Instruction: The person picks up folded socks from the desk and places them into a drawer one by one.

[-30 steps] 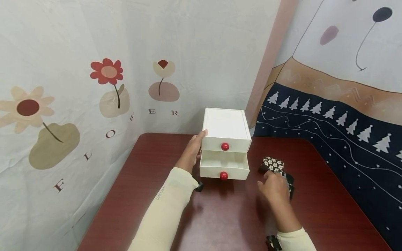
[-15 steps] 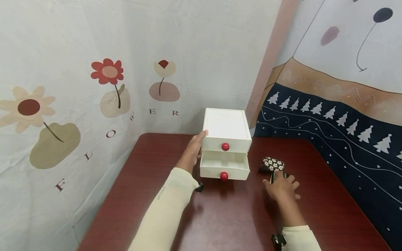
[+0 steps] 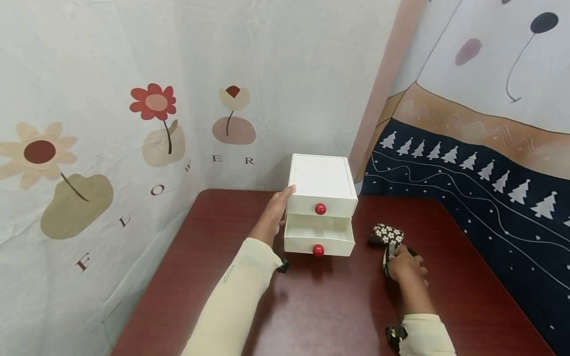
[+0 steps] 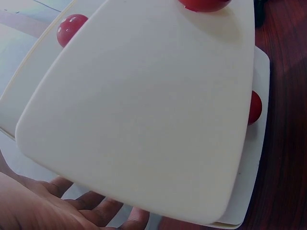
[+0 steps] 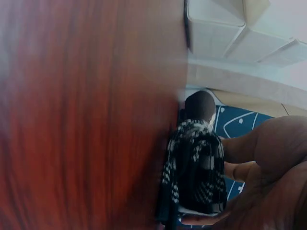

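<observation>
- Fingers (image 4: 106,211) of the left hand (image 3: 270,217) spread apart against a white two-drawer box (image 3: 324,175), nine o'clock side.
- Right hand (image 3: 407,267) at black-and-white patterned cloth (image 5: 204,167), box's four o'clock; whether clamped, cannot tell.

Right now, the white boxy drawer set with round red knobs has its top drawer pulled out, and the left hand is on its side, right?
Not quite: the top drawer is shut. The head view shows that the drawer just below it is the one pulled out. The left hand is on the drawer set's side, as you said.
</observation>
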### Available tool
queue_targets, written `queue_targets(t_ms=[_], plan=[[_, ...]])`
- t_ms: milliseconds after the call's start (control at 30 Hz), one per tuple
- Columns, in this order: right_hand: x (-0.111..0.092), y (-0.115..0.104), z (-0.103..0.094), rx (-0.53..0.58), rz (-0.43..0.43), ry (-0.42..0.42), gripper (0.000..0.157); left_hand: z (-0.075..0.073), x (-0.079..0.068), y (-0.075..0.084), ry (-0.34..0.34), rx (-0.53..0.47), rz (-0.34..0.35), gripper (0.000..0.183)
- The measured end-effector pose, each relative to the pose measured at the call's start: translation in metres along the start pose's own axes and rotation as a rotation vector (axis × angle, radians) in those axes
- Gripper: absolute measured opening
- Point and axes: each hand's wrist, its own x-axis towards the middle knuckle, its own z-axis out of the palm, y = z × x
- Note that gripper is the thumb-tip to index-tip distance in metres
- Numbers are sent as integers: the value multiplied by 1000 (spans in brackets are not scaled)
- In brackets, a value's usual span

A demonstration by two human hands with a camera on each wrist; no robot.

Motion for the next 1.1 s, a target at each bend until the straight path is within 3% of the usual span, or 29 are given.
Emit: queue_targets(t_ms=[333,467,833,1100], plan=[[7,2,-4,-69,-4,-47,42,0,1,0,2,-17,0,85],[8,0,-3,-45,-3,-46,37,1,1,0,4,-11,-8,85],[11,1,-1,-52,-46,35,28,2,-2,0,5,10,0,86],[12,5,-1,-38,-68,110,30,3,-1,-1,6,16,1,87]])
